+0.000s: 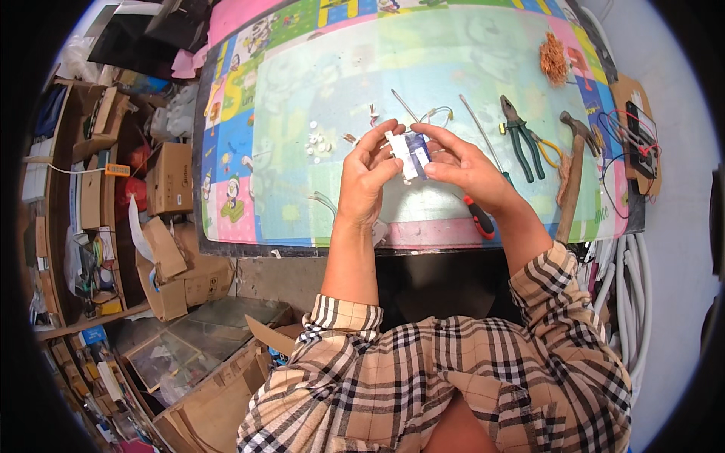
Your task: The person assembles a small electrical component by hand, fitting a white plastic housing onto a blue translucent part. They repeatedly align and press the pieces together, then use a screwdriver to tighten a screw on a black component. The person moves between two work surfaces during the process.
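Small white part [410, 155] half hidden between both hands [415, 170].

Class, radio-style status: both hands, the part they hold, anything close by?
Left hand and right hand both grip small white-and-blue part above mat. Red-handled screwdriver under right wrist. Green pliers, hammer lie right, apart.

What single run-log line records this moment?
left hand: holds small white part | right hand: holds same part | nearby: screwdriver, pliers, hammer
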A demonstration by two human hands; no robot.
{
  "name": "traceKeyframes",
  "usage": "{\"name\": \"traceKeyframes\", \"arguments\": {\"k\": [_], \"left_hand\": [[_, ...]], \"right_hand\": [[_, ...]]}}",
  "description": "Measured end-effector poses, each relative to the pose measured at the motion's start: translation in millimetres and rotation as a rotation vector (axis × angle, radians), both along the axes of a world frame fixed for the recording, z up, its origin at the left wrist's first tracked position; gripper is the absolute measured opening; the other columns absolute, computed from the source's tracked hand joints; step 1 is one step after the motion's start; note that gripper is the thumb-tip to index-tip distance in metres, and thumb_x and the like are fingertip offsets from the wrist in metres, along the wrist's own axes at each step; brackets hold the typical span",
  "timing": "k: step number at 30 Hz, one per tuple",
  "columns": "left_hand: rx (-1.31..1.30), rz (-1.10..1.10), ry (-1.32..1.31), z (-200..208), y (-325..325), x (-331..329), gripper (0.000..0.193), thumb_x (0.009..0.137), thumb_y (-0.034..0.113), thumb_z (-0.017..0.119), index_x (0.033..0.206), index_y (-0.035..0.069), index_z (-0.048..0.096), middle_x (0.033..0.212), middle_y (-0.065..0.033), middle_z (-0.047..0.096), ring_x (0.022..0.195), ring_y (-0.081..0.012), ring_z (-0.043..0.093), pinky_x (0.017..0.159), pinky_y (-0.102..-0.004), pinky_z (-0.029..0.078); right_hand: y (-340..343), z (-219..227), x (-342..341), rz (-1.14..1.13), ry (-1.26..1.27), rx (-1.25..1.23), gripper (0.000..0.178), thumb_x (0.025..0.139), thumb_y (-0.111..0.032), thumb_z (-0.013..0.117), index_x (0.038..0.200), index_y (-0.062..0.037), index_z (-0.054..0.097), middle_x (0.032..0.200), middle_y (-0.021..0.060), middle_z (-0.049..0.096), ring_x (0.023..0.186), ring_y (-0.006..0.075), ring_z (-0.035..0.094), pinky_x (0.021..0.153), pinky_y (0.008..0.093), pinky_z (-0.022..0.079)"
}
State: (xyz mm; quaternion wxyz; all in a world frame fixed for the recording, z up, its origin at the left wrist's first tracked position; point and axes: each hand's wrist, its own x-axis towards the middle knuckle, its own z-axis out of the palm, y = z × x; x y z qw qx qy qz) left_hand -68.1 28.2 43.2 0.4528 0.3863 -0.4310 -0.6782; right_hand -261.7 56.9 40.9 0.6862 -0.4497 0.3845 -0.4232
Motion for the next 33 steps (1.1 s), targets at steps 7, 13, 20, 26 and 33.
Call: {"name": "traceKeyframes", "arguments": {"k": [7, 13, 20, 26, 33], "left_hand": [[-0.060, -0.003, -0.003, 1, 1, -6, 0.061, 0.075, 0.006, 0.064, 0.134, -0.005, 0.049, 0.129, -0.0145, 0.056, 0.114, -0.0217, 0.057, 0.099, -0.0339, 0.043], [-0.087, 0.040, -0.037, 2, 14, 5, 0.061, 0.077, 0.016, 0.075, 0.131, 0.002, 0.051, 0.114, -0.0086, 0.059, 0.104, -0.0165, 0.058, 0.089, -0.0318, 0.049], [-0.001, 0.212, 0.069, -51, 41, 11, 0.050, 0.078, 0.014, 0.077, 0.121, 0.004, 0.052, 0.107, -0.0075, 0.060, 0.093, -0.0157, 0.060, 0.077, -0.0308, 0.052], [0.294, 0.427, 0.131, -40, 99, 37, 0.045, 0.081, 0.022, 0.077, 0.115, 0.005, 0.053, 0.097, -0.0066, 0.062, 0.086, -0.0158, 0.062, 0.071, -0.0301, 0.053], [0.323, 0.442, -0.216, -33, 134, 54, 0.047, 0.081, 0.035, 0.074, 0.110, 0.002, 0.057, 0.085, -0.0061, 0.062, 0.071, -0.0136, 0.059, 0.054, -0.0274, 0.046]], "right_hand": [[-1, -1, 1, -0.032, -0.089, -0.019, 0.065, 0.084, -0.011, 0.067, 0.144, -0.0066, 0.042, 0.126, 0.0113, 0.054, 0.115, 0.0196, 0.055, 0.099, 0.0321, 0.042], [0, -4, 18, -0.024, -0.057, -0.057, 0.069, 0.081, -0.010, 0.068, 0.144, -0.0036, 0.040, 0.136, 0.0134, 0.050, 0.127, 0.0235, 0.048, 0.106, 0.0346, 0.038], [4, -35, 23, 0.150, 0.017, 0.027, 0.060, 0.088, -0.024, 0.063, 0.143, -0.0122, 0.044, 0.121, 0.0048, 0.057, 0.108, 0.0152, 0.055, 0.090, 0.0311, 0.046], [29, -31, 50, 0.388, 0.113, -0.082, 0.077, 0.081, -0.030, 0.071, 0.146, -0.0067, 0.037, 0.131, 0.0069, 0.051, 0.104, 0.0149, 0.055, 0.081, 0.0259, 0.046], [57, -47, 80, 0.491, 0.251, -0.360, 0.077, 0.069, -0.017, 0.077, 0.137, -0.0029, 0.043, 0.121, 0.0066, 0.054, 0.107, 0.0184, 0.055, 0.096, 0.0319, 0.044]]}}
